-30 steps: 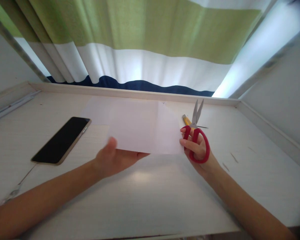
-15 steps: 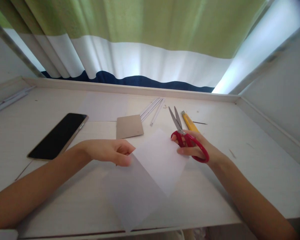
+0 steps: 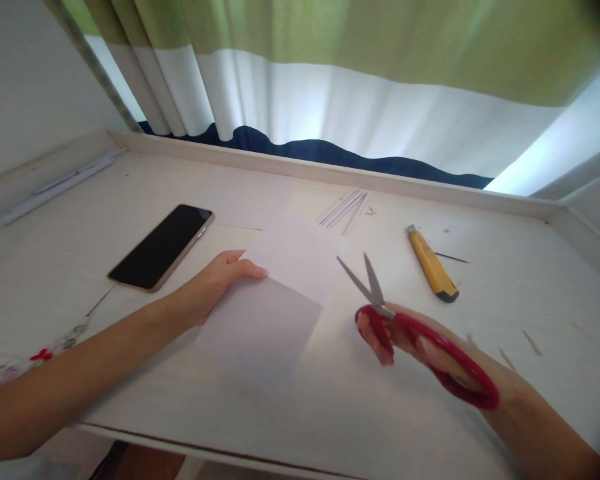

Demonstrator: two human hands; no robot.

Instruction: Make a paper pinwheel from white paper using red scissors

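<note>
A folded sheet of white paper [image 3: 300, 257] is pinched by its left side in my left hand [image 3: 223, 283], the thumb lying on top near the crease. Its lower half [image 3: 265, 327] slopes down toward me. My right hand [image 3: 420, 353] has its fingers through the red handles of a pair of scissors [image 3: 375, 290]. The blades are spread apart and point away from me, just right of the paper without touching it. The paper hides part of the tabletop behind it.
A black phone [image 3: 163, 247] lies at the left, with a beaded strap [image 3: 45, 353] by my forearm. Thin paper strips [image 3: 343, 208] are at the back. A yellow box cutter [image 3: 433, 263] rests at the right, near small scraps [image 3: 533, 342]. A low ledge [image 3: 300, 167] borders the desk.
My right hand has let go of the paper and moved right and toward me with the scissors. My left hand now holds the paper alone. The view has shifted, and the brown card is out of sight.
</note>
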